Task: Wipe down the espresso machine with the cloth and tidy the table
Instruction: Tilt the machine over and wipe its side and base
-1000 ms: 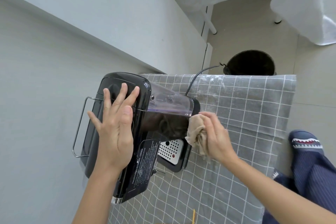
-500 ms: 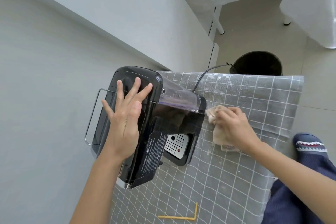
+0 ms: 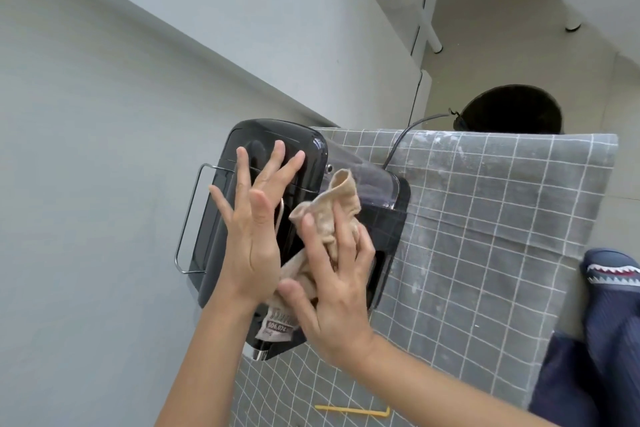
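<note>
The black espresso machine (image 3: 388,229) stands at the left edge of the table, against the wall. Its clear water tank (image 3: 370,184) faces the back and a wire rail (image 3: 188,215) sticks out on the left. My left hand (image 3: 254,229) lies flat on its top with the fingers spread, holding nothing. My right hand (image 3: 334,288) presses a beige cloth (image 3: 329,215) against the machine's top and side. A printed tag of the cloth hangs down below the hand.
A grey checked tablecloth (image 3: 485,218) covers the table. A yellow L-shaped stick (image 3: 353,410) lies near the front edge. The power cord (image 3: 403,135) runs off the back towards a dark bucket (image 3: 512,111) on the floor. My slipper (image 3: 609,270) shows at right.
My right hand brought the cloth from the tablecloth, right of the machine, up onto the machine's top next to my left hand. The left hand stayed put.
</note>
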Action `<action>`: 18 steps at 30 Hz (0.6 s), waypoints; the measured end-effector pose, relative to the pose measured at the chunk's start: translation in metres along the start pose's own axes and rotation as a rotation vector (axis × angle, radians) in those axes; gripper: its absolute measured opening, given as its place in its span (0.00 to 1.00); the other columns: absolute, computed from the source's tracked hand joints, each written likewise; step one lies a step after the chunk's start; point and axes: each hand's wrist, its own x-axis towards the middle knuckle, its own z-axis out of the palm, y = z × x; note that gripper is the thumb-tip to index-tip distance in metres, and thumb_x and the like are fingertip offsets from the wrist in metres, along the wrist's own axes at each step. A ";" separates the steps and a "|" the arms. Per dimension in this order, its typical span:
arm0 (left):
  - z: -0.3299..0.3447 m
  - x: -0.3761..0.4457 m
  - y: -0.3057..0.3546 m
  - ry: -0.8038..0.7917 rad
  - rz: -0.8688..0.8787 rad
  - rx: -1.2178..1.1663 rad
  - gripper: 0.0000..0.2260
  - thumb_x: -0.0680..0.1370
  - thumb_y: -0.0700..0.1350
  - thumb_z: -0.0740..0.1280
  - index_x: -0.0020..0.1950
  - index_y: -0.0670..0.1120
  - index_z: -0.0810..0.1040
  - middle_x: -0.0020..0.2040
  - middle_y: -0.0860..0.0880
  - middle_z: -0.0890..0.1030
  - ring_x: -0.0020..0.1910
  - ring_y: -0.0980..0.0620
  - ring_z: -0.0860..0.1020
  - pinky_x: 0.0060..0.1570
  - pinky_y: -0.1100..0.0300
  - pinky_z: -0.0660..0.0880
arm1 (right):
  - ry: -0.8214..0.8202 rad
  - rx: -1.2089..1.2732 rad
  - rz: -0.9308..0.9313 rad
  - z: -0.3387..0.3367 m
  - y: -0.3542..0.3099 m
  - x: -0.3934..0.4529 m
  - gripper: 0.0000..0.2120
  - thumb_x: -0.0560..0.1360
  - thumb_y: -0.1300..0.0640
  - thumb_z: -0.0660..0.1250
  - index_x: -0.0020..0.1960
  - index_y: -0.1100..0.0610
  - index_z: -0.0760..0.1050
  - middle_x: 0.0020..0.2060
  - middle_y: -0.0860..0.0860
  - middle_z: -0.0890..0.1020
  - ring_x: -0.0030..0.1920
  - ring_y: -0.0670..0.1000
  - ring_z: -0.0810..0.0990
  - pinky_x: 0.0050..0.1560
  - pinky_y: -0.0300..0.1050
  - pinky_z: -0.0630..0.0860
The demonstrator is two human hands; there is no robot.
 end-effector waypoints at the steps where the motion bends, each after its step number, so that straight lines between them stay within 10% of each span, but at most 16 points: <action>1: 0.000 0.000 0.000 -0.004 -0.003 -0.020 0.37 0.76 0.66 0.31 0.73 0.57 0.67 0.76 0.61 0.62 0.78 0.58 0.40 0.70 0.38 0.28 | -0.011 -0.033 -0.043 0.001 0.008 0.000 0.28 0.80 0.39 0.54 0.76 0.50 0.58 0.76 0.61 0.59 0.73 0.64 0.60 0.71 0.64 0.60; 7: 0.000 0.001 0.003 -0.014 -0.011 -0.024 0.38 0.74 0.67 0.31 0.74 0.57 0.65 0.77 0.61 0.60 0.78 0.59 0.39 0.70 0.40 0.25 | 0.173 -0.004 0.354 -0.009 0.010 0.111 0.31 0.75 0.35 0.52 0.75 0.45 0.64 0.77 0.52 0.61 0.74 0.58 0.57 0.71 0.63 0.60; 13: 0.001 -0.001 -0.002 -0.011 -0.020 -0.065 0.38 0.74 0.69 0.31 0.74 0.57 0.65 0.76 0.63 0.60 0.78 0.59 0.40 0.72 0.36 0.33 | -0.019 -0.173 0.051 -0.003 0.009 0.017 0.45 0.74 0.35 0.61 0.77 0.66 0.54 0.78 0.63 0.53 0.79 0.61 0.50 0.74 0.68 0.49; 18: 0.001 -0.001 0.001 -0.012 -0.040 -0.067 0.39 0.73 0.70 0.31 0.75 0.59 0.63 0.76 0.65 0.59 0.78 0.61 0.40 0.72 0.36 0.35 | -0.042 -0.119 0.002 0.006 0.019 -0.013 0.45 0.76 0.31 0.54 0.78 0.62 0.46 0.78 0.61 0.50 0.79 0.61 0.48 0.75 0.67 0.48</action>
